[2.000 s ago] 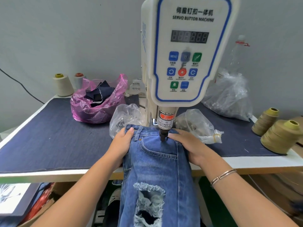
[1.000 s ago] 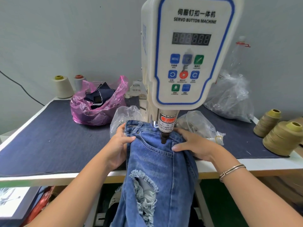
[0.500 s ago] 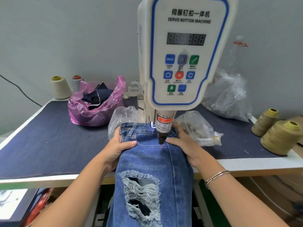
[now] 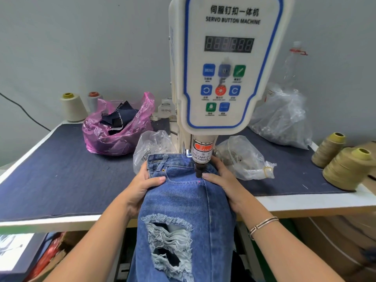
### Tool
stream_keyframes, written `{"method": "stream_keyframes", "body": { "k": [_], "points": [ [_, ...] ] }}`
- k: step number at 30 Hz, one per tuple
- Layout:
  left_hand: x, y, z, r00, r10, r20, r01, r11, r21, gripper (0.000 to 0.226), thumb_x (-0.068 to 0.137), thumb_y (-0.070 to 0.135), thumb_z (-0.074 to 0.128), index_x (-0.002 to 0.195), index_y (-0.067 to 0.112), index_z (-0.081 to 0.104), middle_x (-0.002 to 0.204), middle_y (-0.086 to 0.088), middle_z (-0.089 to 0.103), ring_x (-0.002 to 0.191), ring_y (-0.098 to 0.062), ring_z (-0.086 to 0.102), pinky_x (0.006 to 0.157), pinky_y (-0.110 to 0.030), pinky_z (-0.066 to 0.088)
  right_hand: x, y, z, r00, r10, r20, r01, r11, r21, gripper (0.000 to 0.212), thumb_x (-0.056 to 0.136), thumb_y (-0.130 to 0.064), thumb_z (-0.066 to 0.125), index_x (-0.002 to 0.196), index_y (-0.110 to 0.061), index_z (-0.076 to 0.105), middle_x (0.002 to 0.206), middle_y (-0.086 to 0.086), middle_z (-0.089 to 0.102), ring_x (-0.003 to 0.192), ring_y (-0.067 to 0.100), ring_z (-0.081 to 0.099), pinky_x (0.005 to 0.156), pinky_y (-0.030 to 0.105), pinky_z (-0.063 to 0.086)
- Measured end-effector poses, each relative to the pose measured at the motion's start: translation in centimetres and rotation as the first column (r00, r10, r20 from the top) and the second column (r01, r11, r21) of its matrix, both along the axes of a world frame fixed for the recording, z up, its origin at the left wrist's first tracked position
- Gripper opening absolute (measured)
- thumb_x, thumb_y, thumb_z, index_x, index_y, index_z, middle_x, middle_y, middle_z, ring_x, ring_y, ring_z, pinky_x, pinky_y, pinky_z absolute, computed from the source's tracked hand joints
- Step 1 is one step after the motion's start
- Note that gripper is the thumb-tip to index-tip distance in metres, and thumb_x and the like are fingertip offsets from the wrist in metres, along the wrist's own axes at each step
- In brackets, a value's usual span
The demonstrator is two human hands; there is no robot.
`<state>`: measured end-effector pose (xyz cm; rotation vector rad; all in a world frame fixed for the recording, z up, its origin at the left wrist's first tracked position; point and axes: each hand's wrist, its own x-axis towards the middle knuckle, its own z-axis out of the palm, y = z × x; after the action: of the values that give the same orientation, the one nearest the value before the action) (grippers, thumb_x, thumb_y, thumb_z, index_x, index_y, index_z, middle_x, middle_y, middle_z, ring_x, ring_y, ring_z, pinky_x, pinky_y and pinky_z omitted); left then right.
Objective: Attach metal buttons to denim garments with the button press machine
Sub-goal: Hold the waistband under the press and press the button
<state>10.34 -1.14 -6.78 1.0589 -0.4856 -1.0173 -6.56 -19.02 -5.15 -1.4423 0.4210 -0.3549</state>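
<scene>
Blue ripped jeans [image 4: 183, 200] lie with their waistband under the white servo button machine [image 4: 223, 68]. The machine's dark press tip [image 4: 198, 171] stands just above the denim, with a small red light dot on the pocket seam below it. My left hand [image 4: 142, 186] grips the jeans' left edge, thumb on top near a small rivet. My right hand [image 4: 221, 178] holds the right side, its fingers curled over the fabric beside the tip.
A denim-covered table [image 4: 61, 176] carries a pink bag of fabric scraps [image 4: 118, 127], clear bags of metal parts [image 4: 244, 159] [image 4: 282, 119] [image 4: 152, 145], and thread cones at left [image 4: 73, 106] and right [image 4: 350, 167]. Boxes sit under the table.
The jeans have shifted so that the pocket seam now lies under the press tip. Both hands moved slightly with the fabric and kept their hold.
</scene>
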Motion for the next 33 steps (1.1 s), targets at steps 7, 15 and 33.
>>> {"method": "stream_keyframes", "body": {
  "k": [7,15,33],
  "points": [
    [-0.02,-0.28,-0.04,1.000,-0.004,-0.015,0.004,1.000,-0.014,0.074,0.069,-0.001,0.065,0.136,0.019,0.040,0.125,-0.019,0.062,0.103,-0.035,0.066,0.071,-0.043,0.057,0.08,-0.17,-0.35,1.000,-0.011,0.008,0.011,1.000,0.021,0.056,0.086,-0.006,0.064,0.135,-0.026,0.046,0.116,-0.006,0.066,0.103,0.007,0.065,0.076,0.015,0.051],
    [-0.17,-0.24,0.42,0.998,-0.021,-0.054,0.020,1.000,-0.009,0.072,0.070,-0.002,0.065,0.135,0.021,0.042,0.126,-0.019,0.062,0.104,-0.037,0.065,0.070,-0.044,0.057,0.07,0.05,-0.41,0.999,-0.032,0.010,0.031,0.998,0.056,0.056,0.081,-0.014,0.070,0.130,-0.031,0.050,0.121,-0.001,0.065,0.107,0.012,0.064,0.079,0.020,0.051],
    [0.26,-0.43,-0.02,0.998,-0.019,-0.055,0.018,1.000,-0.019,0.074,0.070,-0.003,0.064,0.135,0.024,0.041,0.125,-0.015,0.064,0.110,-0.037,0.064,0.074,-0.043,0.058,0.02,-0.06,-0.56,1.000,-0.026,-0.007,0.027,0.997,0.075,0.057,0.084,-0.011,0.067,0.135,-0.028,0.047,0.122,0.000,0.064,0.107,0.013,0.064,0.085,0.025,0.050]
  ]
}}
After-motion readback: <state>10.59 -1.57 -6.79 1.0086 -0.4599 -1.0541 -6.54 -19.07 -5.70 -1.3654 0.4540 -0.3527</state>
